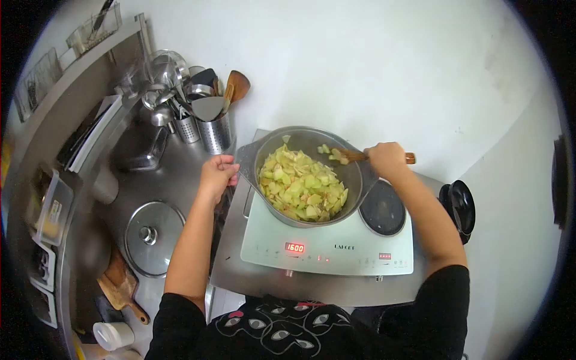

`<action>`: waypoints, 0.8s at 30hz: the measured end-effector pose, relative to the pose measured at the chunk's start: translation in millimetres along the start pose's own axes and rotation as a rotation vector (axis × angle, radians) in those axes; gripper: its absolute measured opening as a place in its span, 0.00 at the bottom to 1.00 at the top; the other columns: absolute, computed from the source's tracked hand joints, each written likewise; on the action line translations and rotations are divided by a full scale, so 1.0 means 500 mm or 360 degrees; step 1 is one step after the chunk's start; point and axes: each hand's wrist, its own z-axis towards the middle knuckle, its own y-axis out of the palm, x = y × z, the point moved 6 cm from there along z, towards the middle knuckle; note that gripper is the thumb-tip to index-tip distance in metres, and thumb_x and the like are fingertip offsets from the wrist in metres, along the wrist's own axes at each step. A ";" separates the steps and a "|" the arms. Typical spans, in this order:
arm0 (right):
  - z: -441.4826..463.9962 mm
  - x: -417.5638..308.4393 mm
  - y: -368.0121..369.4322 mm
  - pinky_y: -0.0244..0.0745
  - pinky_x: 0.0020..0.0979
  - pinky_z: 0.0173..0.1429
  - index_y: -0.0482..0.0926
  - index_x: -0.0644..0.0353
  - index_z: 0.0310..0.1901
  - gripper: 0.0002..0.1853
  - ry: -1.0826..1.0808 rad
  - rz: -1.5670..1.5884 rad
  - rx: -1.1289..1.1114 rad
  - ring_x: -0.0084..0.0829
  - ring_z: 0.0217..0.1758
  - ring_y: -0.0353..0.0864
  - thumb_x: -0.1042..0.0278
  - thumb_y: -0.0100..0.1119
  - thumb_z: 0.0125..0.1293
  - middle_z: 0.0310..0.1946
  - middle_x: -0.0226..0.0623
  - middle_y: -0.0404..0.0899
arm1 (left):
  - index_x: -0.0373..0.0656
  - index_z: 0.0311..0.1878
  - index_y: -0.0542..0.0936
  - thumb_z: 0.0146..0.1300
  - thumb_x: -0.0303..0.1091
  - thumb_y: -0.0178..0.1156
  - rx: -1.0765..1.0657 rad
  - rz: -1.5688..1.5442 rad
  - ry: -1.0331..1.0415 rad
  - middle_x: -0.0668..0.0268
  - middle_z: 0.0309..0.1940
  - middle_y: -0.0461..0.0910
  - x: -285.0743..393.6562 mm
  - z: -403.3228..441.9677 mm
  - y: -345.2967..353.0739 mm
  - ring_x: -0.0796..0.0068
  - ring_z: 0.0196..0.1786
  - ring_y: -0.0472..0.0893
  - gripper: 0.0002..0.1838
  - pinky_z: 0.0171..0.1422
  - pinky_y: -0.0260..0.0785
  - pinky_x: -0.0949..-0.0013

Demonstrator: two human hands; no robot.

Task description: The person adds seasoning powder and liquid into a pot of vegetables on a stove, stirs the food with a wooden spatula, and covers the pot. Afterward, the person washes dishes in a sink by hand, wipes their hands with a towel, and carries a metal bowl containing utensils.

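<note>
A grey two-handled pot (273,211) stands on the left plate of a white double cooktop (270,240). Inside it lies a heap of pale green sliced vegetable (300,186), mostly toward the left. My right hand (387,160) is wrapped round the handle of a wooden spatula (355,155) over the pot's right rim. A few green pieces cling near the spatula's head, which is partly covered by them. At the left, my left hand (219,175) has its fingers curled against the pot's left handle (246,157), seeming to grip its edge.
A glass lid (157,240) lies on the steel counter at left, near a wooden cutting board (122,287) and a white-lidded container (114,336). Perforated steel holders (215,135) carry several utensils behind. The right hotplate (383,210) is uncovered; black pans (462,207) hang at right.
</note>
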 end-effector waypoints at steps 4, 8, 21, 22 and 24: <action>0.073 -0.059 0.021 0.77 0.37 0.38 0.80 0.46 0.41 0.11 -0.0119 0.0162 0.0028 0.35 0.36 0.82 0.65 0.49 0.59 0.30 0.35 0.82 | 0.34 0.45 0.71 0.54 0.22 0.62 0.0003 -0.0102 -0.0033 0.67 0.24 0.76 -0.010 -0.001 -0.001 0.79 0.22 0.74 0.15 0.25 0.70 0.76; 0.038 -0.040 -0.038 0.77 0.37 0.38 0.77 0.35 0.50 0.19 -0.0283 0.0201 0.0002 0.37 0.36 0.82 0.69 0.48 0.59 0.31 0.36 0.81 | 0.35 0.45 0.72 0.54 0.22 0.62 0.0024 -0.0082 -0.0054 0.67 0.24 0.76 -0.008 -0.005 -0.001 0.80 0.23 0.74 0.15 0.26 0.71 0.76; 0.128 -0.098 -0.010 0.77 0.37 0.42 0.74 0.32 0.53 0.25 -0.0415 0.0533 -0.0066 0.39 0.41 0.81 0.73 0.50 0.56 0.37 0.39 0.79 | 0.35 0.48 0.72 0.55 0.21 0.61 0.0095 -0.0118 -0.0052 0.66 0.26 0.77 -0.012 -0.003 0.000 0.81 0.25 0.76 0.16 0.29 0.73 0.77; 0.115 -0.103 -0.035 0.77 0.38 0.41 0.74 0.32 0.54 0.25 -0.0442 0.0502 -0.0088 0.39 0.41 0.81 0.73 0.50 0.56 0.36 0.38 0.79 | 0.34 0.48 0.72 0.55 0.21 0.60 0.0097 -0.0111 -0.0066 0.67 0.27 0.77 -0.011 -0.003 0.001 0.81 0.25 0.76 0.16 0.29 0.73 0.77; 0.083 -0.101 -0.069 0.76 0.38 0.40 0.72 0.31 0.55 0.26 -0.0541 0.0402 -0.0046 0.38 0.39 0.80 0.73 0.49 0.56 0.35 0.37 0.78 | 0.34 0.47 0.73 0.55 0.21 0.60 0.0102 -0.0099 -0.0096 0.67 0.27 0.77 -0.008 -0.005 -0.001 0.81 0.25 0.76 0.16 0.29 0.73 0.77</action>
